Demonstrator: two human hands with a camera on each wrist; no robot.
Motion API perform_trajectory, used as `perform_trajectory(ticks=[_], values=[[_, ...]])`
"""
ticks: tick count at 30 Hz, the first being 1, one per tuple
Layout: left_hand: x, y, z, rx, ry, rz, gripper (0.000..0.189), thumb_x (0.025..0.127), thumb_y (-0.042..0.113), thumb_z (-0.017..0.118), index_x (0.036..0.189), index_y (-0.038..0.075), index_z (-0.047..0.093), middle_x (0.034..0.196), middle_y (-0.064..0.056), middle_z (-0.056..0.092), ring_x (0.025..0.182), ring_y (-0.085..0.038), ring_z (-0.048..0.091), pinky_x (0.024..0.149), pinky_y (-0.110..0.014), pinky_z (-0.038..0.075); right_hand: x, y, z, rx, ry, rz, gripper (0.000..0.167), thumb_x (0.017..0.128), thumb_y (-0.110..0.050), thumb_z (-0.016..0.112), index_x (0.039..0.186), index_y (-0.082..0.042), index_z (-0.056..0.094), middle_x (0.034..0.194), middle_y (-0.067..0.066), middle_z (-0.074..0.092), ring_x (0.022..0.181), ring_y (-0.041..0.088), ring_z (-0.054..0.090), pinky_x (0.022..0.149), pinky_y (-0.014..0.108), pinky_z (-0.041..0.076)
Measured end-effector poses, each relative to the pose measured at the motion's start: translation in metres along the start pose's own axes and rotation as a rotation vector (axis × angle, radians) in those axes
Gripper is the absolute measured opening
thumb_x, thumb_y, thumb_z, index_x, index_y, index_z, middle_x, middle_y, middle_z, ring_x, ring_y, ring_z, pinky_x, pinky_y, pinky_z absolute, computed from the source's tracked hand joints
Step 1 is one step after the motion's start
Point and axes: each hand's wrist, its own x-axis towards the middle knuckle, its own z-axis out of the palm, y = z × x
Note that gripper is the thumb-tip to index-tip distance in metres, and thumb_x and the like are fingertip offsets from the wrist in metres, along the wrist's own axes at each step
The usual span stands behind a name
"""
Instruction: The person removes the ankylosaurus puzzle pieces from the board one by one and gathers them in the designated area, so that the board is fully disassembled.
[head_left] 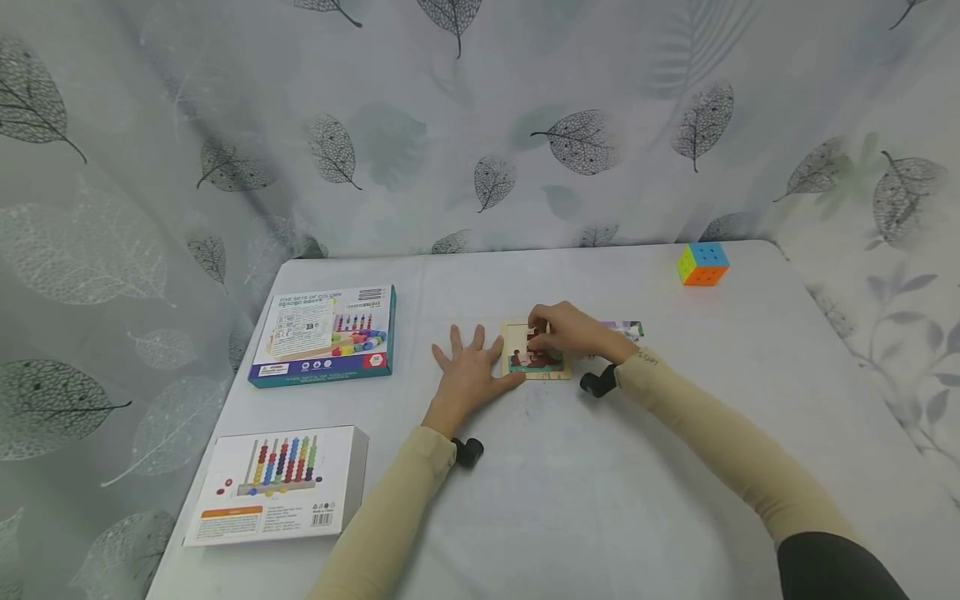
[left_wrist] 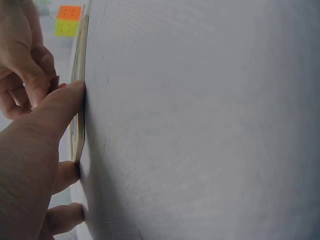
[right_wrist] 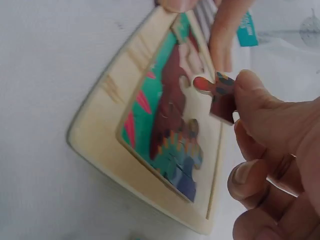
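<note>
A wooden jigsaw tray [right_wrist: 97, 125] lies flat on the table, partly filled with joined pieces in green, brown and blue; bare wood shows along one side of its recess. My left hand [head_left: 468, 375] rests on the table left of the tray, fingers spread, its thumb [left_wrist: 70, 97] touching the tray's near edge. Over the tray, my right hand [head_left: 572, 329] pinches a puzzle piece [right_wrist: 223, 102] between thumb and fingers. The piece is brown with a red knob and a dark patterned corner, held above the recess, apart from the other pieces.
Two bead-toy boxes lie on the left: a blue-edged one [head_left: 322, 337] farther back, a white one [head_left: 277, 483] nearer. A colour cube [head_left: 703, 264] stands at the back right. Something flat and purple-patterned [head_left: 628, 328] shows partly behind my right hand.
</note>
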Motion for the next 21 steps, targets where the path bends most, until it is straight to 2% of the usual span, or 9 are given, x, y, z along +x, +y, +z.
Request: perform_trajectory(ticks=[5, 11, 16, 21], values=[[0.000, 0.000, 0.000, -0.002, -0.007, -0.002, 0.083, 0.086, 0.074, 0.058, 0.152, 0.028, 0.045, 0.163, -0.015, 0.036, 0.151, -0.057, 0.016, 0.106, -0.084, 0.019, -0.009, 0.005, -0.009, 0.041, 0.058, 0.016, 0.022, 0.096, -0.030, 0.068, 0.105, -0.010, 0.065, 0.093, 0.004, 0.071, 0.075, 0.013, 0.056, 0.069, 0.029, 0.047], [0.001, 0.001, -0.001, -0.005, -0.010, -0.004, 0.084, 0.085, 0.074, 0.059, 0.153, 0.027, 0.045, 0.163, -0.015, 0.035, 0.151, -0.057, 0.015, 0.107, -0.084, 0.018, -0.023, 0.019, -0.018, 0.063, 0.108, 0.045, 0.017, 0.100, -0.026, 0.063, 0.106, -0.010, 0.066, 0.093, 0.006, 0.073, 0.071, 0.014, 0.057, 0.067, 0.030, 0.046], [0.001, 0.001, 0.000, -0.011, -0.020, -0.011, 0.084, 0.085, 0.074, 0.060, 0.153, 0.027, 0.045, 0.163, -0.014, 0.035, 0.151, -0.056, 0.014, 0.107, -0.084, 0.018, -0.036, 0.032, -0.021, 0.076, 0.127, 0.085, 0.017, 0.101, -0.023, 0.061, 0.107, -0.009, 0.067, 0.095, 0.007, 0.075, 0.075, 0.015, 0.061, 0.070, 0.031, 0.050], [0.002, 0.001, 0.001, -0.018, -0.021, -0.016, 0.082, 0.085, 0.073, 0.060, 0.153, 0.027, 0.045, 0.163, -0.014, 0.035, 0.152, -0.056, 0.014, 0.108, -0.083, 0.017, -0.049, 0.043, -0.025, 0.070, 0.129, 0.139, 0.018, 0.102, -0.021, 0.059, 0.109, -0.008, 0.069, 0.096, 0.007, 0.074, 0.081, 0.019, 0.058, 0.073, 0.031, 0.048]])
